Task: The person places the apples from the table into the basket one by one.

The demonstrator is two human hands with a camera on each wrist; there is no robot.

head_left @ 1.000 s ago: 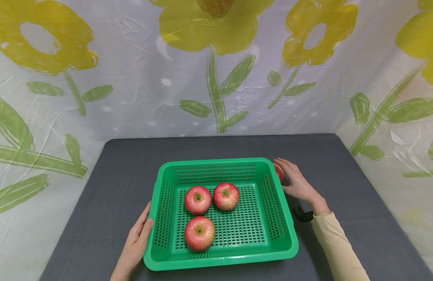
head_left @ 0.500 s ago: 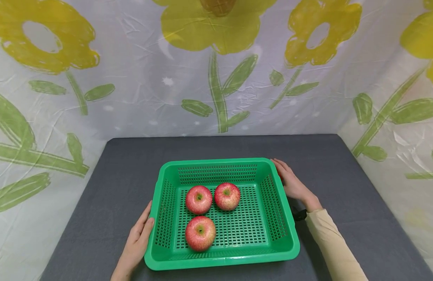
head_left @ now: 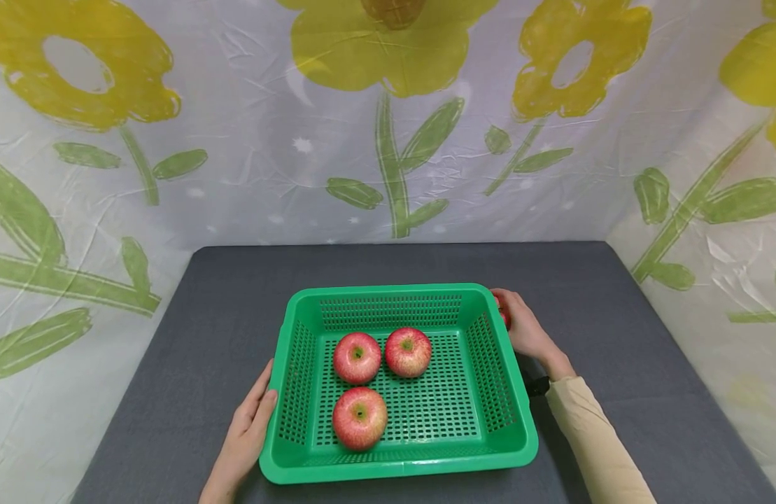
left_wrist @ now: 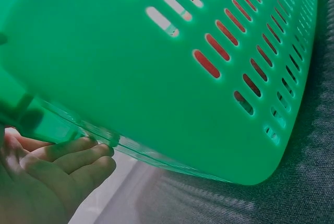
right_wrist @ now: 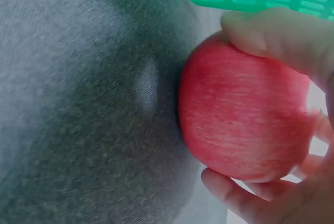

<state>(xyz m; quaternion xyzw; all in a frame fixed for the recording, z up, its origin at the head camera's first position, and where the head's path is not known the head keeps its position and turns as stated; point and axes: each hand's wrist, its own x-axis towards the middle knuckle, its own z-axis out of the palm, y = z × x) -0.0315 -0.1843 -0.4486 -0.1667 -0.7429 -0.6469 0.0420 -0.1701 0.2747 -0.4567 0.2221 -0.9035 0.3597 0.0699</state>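
A green slotted basket (head_left: 512, 392) sits mid-table with three red apples (head_left: 357, 357) (head_left: 408, 351) (head_left: 359, 418) inside. My left hand (head_left: 248, 428) rests flat against the basket's left wall (left_wrist: 156, 78), with straight fingers (left_wrist: 78, 153) under its rim. A fourth red apple (right_wrist: 242, 114) lies on the grey cloth just outside the basket's far right corner. My right hand (head_left: 521, 323) grips that apple (head_left: 504, 316), thumb and fingers (right_wrist: 229, 192) curled round it. In the head view the hand hides most of this apple.
The dark grey table (head_left: 173, 336) ends at a wall draped in a plastic sheet (head_left: 388, 140) with yellow flowers and green leaves. A black wrist strap (head_left: 537, 385) shows at my right cuff.
My right hand has slid closer to the basket's far right corner and curled round the apple there. The left hand and the three apples in the basket have stayed put.
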